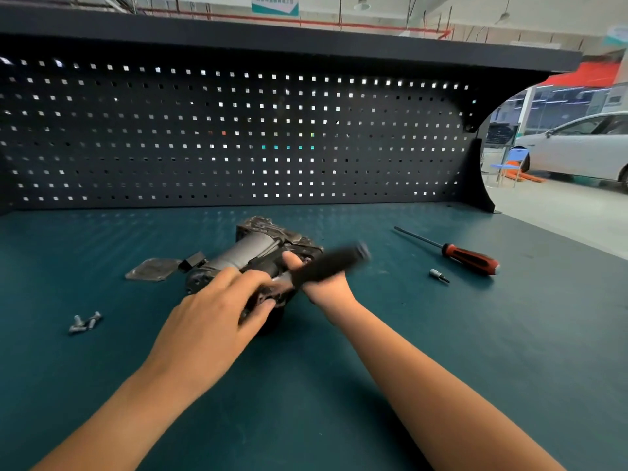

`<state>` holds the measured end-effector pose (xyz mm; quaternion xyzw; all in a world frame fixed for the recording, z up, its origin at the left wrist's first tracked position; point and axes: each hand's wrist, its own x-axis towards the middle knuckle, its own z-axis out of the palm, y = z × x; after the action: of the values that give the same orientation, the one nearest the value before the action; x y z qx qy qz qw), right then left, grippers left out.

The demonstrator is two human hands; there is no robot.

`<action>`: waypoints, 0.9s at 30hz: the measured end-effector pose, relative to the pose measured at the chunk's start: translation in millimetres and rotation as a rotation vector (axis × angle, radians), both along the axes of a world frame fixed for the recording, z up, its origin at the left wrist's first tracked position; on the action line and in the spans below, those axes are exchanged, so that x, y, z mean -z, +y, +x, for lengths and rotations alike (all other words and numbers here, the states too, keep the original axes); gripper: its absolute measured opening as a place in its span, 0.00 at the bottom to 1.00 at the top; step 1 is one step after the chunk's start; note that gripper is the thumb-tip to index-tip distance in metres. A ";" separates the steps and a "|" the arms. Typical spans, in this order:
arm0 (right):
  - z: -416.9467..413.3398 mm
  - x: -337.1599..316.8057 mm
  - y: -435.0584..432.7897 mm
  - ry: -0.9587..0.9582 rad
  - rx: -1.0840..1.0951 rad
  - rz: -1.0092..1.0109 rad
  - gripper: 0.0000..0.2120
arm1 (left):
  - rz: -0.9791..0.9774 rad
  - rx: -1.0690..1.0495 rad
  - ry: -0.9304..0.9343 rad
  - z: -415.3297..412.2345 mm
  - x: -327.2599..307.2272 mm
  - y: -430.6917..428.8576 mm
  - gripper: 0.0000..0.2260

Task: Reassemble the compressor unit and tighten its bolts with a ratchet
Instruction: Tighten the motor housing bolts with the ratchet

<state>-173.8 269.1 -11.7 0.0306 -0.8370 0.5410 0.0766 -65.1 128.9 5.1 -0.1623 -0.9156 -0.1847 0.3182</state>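
Compressor unit (253, 249) lies on bench (458, 334), well inside edges.

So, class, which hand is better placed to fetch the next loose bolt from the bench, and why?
Probably the left. The bolts lie on the side of the left hand, which only holds the compressor, while the right hand grips the ratchet.

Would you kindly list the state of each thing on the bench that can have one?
compressor unit: on its side, gripped by left hand
ratchet: gripped by right hand, blurred
bolts: loose, not fitted
cover plate: off, lying flat
screwdriver: lying untouched
socket bit: lying loose
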 end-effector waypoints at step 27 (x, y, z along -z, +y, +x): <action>-0.2 1.8 -3.4 -0.040 0.051 -0.061 0.22 | 0.716 0.084 -0.507 -12.5 2.5 6.6 0.12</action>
<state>-173.9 265.8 -13.5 -0.0040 -0.8220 0.5646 0.0744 -77.6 135.5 2.6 -0.0283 -0.8357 -0.5370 0.1119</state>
